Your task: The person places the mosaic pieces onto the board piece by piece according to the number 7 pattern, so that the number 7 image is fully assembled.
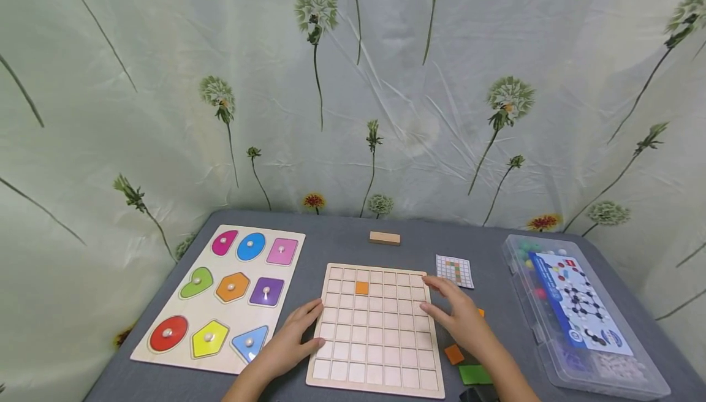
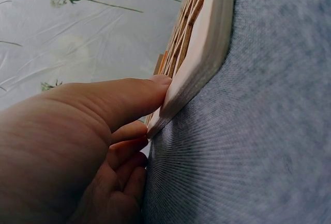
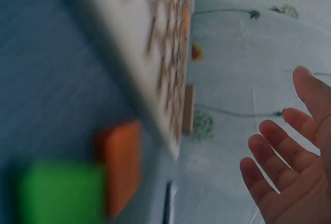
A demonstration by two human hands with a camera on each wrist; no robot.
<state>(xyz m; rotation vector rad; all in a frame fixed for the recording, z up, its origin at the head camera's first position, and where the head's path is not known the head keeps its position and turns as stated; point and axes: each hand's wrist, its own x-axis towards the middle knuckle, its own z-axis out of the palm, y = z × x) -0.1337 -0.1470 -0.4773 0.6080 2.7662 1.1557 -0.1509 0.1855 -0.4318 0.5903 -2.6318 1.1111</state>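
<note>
The wooden grid board [image 1: 377,330] is lying flat in the middle of the grey worktop [image 1: 342,244], and both hands are working at its edges. The left hand [image 1: 289,344] is pressing relaxed, fairly straight fingers against the board's left rim; the right hand [image 1: 462,317] is hovering over the right rim with fingers spread apart, gripping nothing.

The board looks light and smooth-edged, and the worktop covering looks like a fine woven fabric, so a push from one side alone could be sliding or twisting it. That might be knocking the single orange tile [image 1: 361,288] out of its shallow cell. The right forearm is also passing just above the loose orange square [image 1: 454,354] and the green square [image 1: 475,374], which a careless sweep could be shoving off the near edge.

The board is pale, unfinished wood cut into square recesses by thin ribs. Beside it, the shape puzzle [image 1: 220,298] is showing glossy painted pieces with small round knobs. A printed pattern card [image 1: 455,271], a plain wooden block [image 1: 385,238] and a clear plastic case [image 1: 579,313] are sitting further off.
</note>
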